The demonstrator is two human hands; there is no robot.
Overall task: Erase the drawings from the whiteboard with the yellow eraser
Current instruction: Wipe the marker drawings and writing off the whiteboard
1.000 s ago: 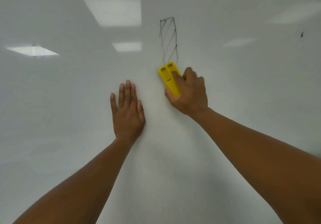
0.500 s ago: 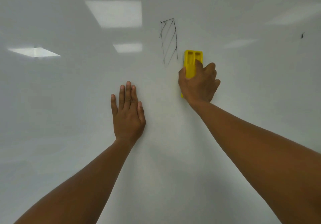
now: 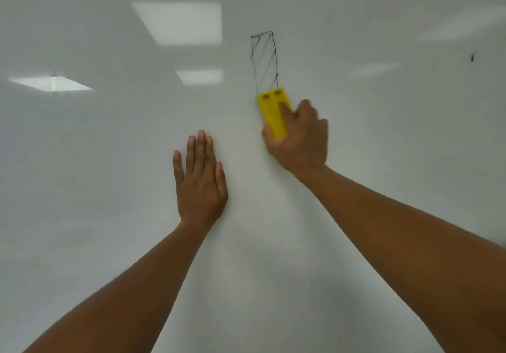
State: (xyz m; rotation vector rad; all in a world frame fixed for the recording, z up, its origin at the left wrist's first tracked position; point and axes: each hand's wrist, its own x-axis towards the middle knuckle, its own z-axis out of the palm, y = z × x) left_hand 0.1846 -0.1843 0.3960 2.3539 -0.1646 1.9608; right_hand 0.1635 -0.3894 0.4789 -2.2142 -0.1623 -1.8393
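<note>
yellow eraser: back under the hatched drawing from its right side; your right hand fingers grip it, left hand flat on whiteboard; drawing still unerased.

Glossy white surface, reflected ceiling light panels, soft even lighting
</note>
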